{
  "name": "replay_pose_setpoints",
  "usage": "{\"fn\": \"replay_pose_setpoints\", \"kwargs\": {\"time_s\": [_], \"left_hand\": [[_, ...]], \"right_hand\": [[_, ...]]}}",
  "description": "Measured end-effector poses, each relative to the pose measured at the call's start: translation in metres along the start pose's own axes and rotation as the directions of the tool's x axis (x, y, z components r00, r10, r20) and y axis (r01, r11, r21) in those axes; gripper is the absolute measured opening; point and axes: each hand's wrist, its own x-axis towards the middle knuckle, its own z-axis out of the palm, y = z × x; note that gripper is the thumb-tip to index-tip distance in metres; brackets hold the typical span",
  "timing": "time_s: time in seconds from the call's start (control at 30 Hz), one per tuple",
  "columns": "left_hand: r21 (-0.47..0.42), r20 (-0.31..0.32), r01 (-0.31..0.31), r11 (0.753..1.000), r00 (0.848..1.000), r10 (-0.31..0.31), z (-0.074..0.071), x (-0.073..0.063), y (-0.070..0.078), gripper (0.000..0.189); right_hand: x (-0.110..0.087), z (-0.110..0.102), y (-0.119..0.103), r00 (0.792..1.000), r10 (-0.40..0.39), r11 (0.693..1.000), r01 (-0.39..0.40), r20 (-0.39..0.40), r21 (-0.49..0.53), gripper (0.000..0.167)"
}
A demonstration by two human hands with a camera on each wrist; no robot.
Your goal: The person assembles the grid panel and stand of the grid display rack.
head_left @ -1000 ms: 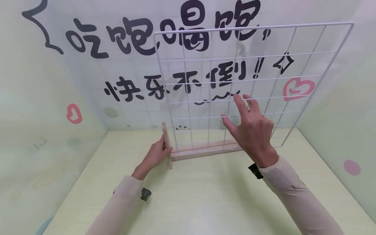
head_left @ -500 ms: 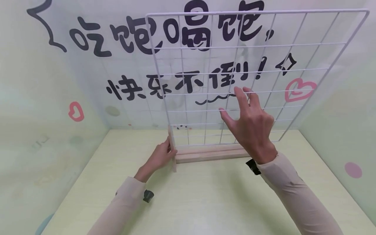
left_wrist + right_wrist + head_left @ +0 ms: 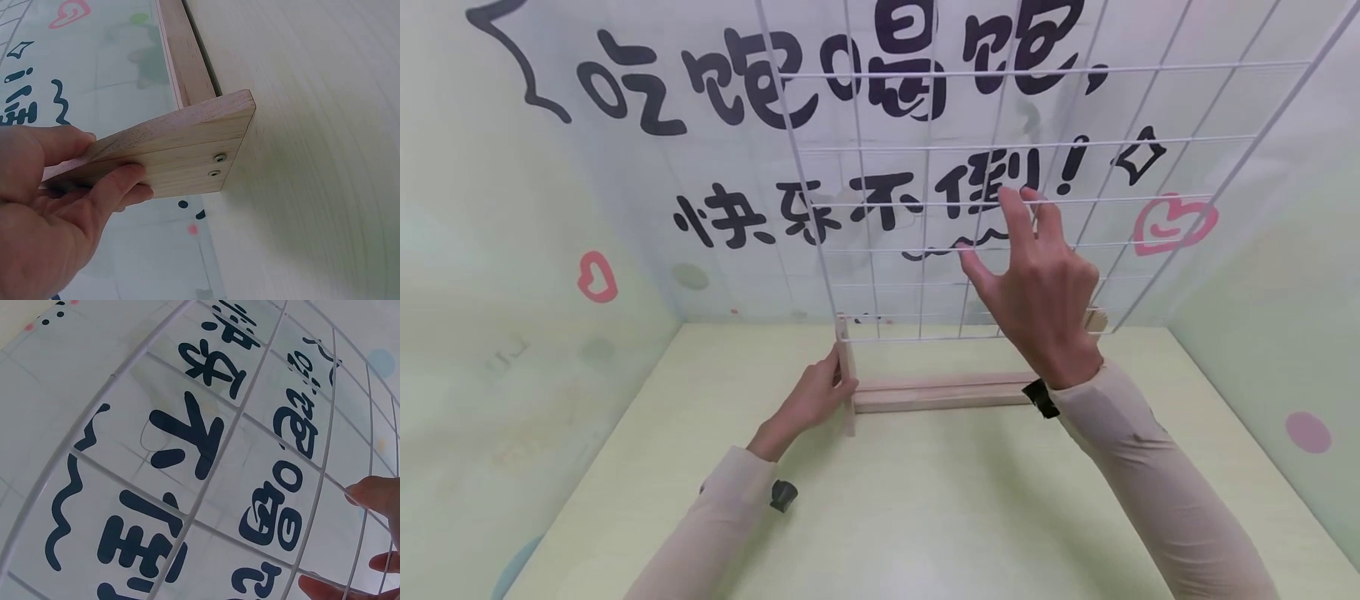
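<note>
1. Pale green table and lettered wall are seen behind.
2. White wire grid is held above the wooden base; it seems light, stiff.
3. Left hand pinches the base's end board; right hand, fingers spread, touches the wires, best taken there.

Pale table, lettered back wall

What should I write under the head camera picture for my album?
Left hand holds the wooden stand while right hand touches the white wire grid.

Wire grid top cut off by frame; right base end hidden behind right hand.
</note>
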Motion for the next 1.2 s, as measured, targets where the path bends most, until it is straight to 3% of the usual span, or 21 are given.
{"fn": "replay_pose_setpoints", "kwargs": {"time_s": [0.53,0.77,1.2], "left_hand": [[-0.008,0.019,0.031,0.999,0.999,-0.031,-0.001,0.004,0.002,0.074],[0.003,0.023,0.029,1.000,0.999,-0.029,-0.002,0.005,0.001,0.074],[0.032,0.039,0.007,0.999,0.999,-0.009,-0.004,0.009,-0.001,0.072]], "right_hand": [[0.017,0.013,0.005,0.998,0.064,0.997,-0.063,0.004,-0.042,0.057],[0.020,0.021,0.009,1.000,0.023,0.998,-0.022,0.014,-0.053,0.056],[0.018,0.030,0.010,0.999,0.025,0.998,-0.022,0.040,-0.066,0.058]]}}
